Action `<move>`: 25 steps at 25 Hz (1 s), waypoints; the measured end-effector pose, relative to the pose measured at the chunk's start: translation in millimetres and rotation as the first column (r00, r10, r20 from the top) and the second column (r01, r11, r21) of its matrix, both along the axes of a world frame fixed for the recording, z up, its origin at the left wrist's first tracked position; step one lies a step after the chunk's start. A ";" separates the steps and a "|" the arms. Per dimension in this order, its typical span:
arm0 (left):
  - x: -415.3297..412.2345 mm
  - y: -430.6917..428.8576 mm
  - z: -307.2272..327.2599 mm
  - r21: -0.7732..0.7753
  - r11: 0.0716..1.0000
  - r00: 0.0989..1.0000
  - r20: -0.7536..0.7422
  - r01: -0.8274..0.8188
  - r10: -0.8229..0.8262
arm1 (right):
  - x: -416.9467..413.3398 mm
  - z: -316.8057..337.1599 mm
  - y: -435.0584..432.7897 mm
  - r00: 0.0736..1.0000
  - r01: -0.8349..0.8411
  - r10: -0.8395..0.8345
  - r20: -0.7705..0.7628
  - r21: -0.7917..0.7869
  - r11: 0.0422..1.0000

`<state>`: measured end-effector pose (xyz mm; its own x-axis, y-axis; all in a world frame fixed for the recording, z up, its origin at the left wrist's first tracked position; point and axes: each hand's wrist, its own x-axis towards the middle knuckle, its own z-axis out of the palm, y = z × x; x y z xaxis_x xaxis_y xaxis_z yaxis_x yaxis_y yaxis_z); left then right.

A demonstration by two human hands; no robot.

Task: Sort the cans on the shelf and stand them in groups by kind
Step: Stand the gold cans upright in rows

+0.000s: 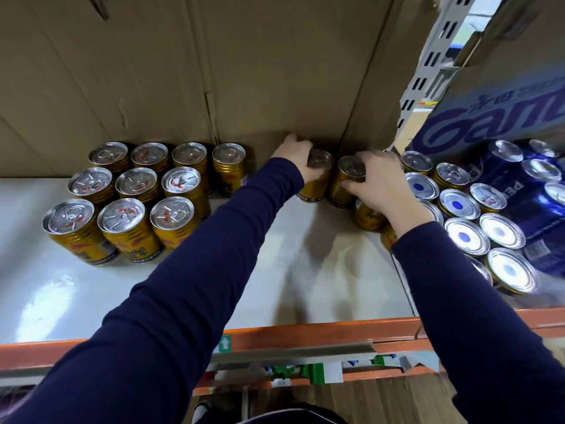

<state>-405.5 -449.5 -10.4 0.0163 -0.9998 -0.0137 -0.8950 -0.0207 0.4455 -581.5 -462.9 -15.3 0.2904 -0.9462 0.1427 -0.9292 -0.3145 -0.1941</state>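
Big cardboard box (275, 71) sits along the shelf's (305, 270) back edge, can't tell what's in it. Blue printed carton (495, 105) is up by the back-right corner. Back-left there's a gold can block (137, 191), 10 total, upright in rows of 4/3/3. At the right edge, blue cans (513, 172) + blue-dot-lid cans (464, 237) are bunched up w/ an arm over some, so no count. Mid-back edge: left hand (293, 157) grip wrapped round the left gold can (316, 188), right hand (379, 185) grip clamped on the right gold can (339, 191). Both upright, just beside each other.

Cans (138, 186) stand on the shelf (305, 286) — cardboard (275, 71) behind.
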 end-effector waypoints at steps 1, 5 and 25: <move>0.0 2.5 1.3 0.002 1.000 0.999 0.034 -0.005 0.005 | -1.1 0.0 -1.0 1.000 -0.010 0.010 -0.005 0.003 1.000; 11.7 31.3 9.9 -0.088 0.996 0.988 0.149 -0.026 0.039 | -1.2 10.0 4.6 1.000 -0.001 0.001 -0.023 -0.006 1.000; 78.2 127.8 19.0 0.067 0.998 0.971 0.235 0.021 -0.036 | 30.3 -6.1 110.1 0.940 -0.216 0.158 0.303 0.170 0.961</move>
<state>-327.3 -321.7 8.6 -0.0017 -0.9971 -0.0764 -0.9754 -0.0152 0.2199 -551.2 -352.8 -21.4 0.4397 -0.8961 0.0610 -0.7541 -0.4052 -0.5168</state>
